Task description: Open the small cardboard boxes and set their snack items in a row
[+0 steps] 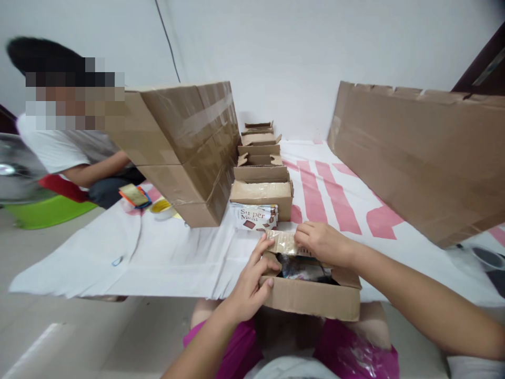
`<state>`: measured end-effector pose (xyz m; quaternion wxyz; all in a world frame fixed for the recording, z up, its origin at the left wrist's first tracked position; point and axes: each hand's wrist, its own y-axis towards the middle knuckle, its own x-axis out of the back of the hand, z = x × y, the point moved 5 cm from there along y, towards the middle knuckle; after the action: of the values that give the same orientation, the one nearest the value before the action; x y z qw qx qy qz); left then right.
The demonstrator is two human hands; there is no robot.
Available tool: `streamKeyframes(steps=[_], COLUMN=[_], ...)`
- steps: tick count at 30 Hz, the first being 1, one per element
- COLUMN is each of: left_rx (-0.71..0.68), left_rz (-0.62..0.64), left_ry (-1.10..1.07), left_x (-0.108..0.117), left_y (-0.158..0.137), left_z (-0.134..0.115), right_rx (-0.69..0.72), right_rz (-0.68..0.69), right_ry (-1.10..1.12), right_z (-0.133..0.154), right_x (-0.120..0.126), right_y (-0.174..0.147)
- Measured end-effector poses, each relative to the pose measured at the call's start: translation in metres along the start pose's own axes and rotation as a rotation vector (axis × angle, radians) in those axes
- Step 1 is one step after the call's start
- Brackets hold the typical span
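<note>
An open cardboard box (311, 299) rests at the table's front edge, with dark, shiny packets (305, 269) inside. My left hand (250, 284) grips its left end, thumb on the front wall and a fingertip reaching the tan strip at the back. My right hand (321, 243) has its fingers closed on the right end of that tan, shiny-filmed strip (282, 242) over the box's back edge. Whether the strip is a flap or a wrapped packet, I cannot tell. Just beyond lies a small stack of white "Super Meal" packets (254, 217).
Several small open boxes (262, 192) run in a row toward the wall. Taped cartons (185, 126) are stacked on the left, and a big cardboard panel (414, 158) stands right. A tape roll (161, 208) lies near a co-worker (74, 142) seated at left.
</note>
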<state>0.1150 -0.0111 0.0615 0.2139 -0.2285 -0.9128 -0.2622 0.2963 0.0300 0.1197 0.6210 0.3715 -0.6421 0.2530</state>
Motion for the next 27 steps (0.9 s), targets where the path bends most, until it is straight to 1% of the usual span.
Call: streamKeyframes(steps=[5,10,12,17,22,27], left_rx=[0.002,0.001,-0.002,-0.006,-0.009,-0.01], left_rz=[0.002,0.012,0.017,0.021,0.01,0.005], left_ry=[0.0,0.005,0.011,0.021,0.027,0.032], left_x=[0.0,0.0,0.0,0.0,0.0,0.0], left_y=[0.001,0.001,0.002,0.002,0.001,0.001], left_z=[0.0,-0.001,-0.001,0.001,0.001,-0.001], right_rx=[-0.076,-0.25,-0.309,-0.464,-0.587,-0.69], right_rz=[-0.044,0.02,0.025,0.031,0.041,0.009], right_ry=[0.022,0.086,0.098,0.106,0.091,0.059], right_z=[-0.009,-0.018,-0.02,-0.025,-0.033,-0.045], right_x=[-0.004,-0.009,-0.009,-0.008,-0.007,-0.005], right_y=[0.006,0.009,0.007,0.0,-0.008,-0.027])
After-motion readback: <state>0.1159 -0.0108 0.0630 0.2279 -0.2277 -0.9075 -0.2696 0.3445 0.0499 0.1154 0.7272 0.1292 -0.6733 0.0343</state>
